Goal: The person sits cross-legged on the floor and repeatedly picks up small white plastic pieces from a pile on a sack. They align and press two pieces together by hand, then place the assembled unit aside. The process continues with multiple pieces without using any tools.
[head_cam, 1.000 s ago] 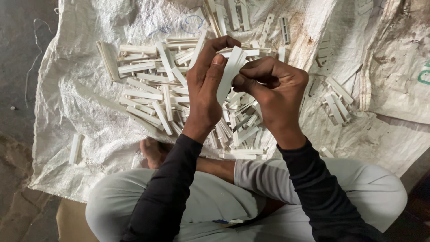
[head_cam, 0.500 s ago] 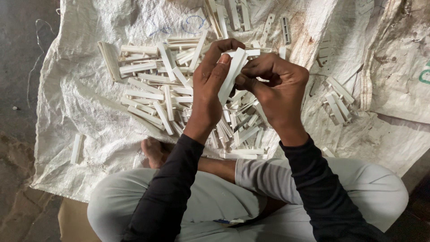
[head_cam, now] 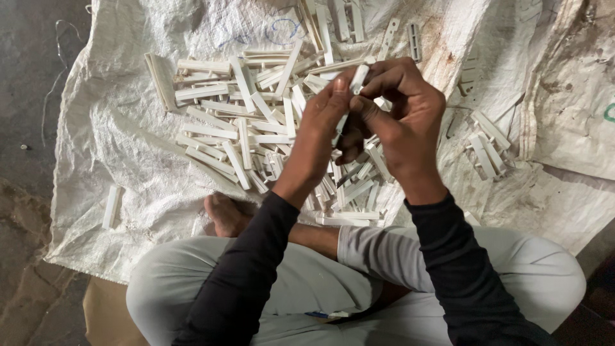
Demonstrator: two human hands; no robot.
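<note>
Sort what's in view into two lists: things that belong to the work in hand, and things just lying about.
In hand:
- left hand and right hand, both pinching one white strip
- pile of white strips in front of the knees
- sack the pile lies on

Lying about:
- stray strip on the sack's left edge
- few strips to the right
- second sack
- cardboard

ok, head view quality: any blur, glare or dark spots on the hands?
Head view: sharp overall, no glare; left hand and right hand are evenly lit around the white strip; the floor at the left and the bottom corners fall dim.
</note>
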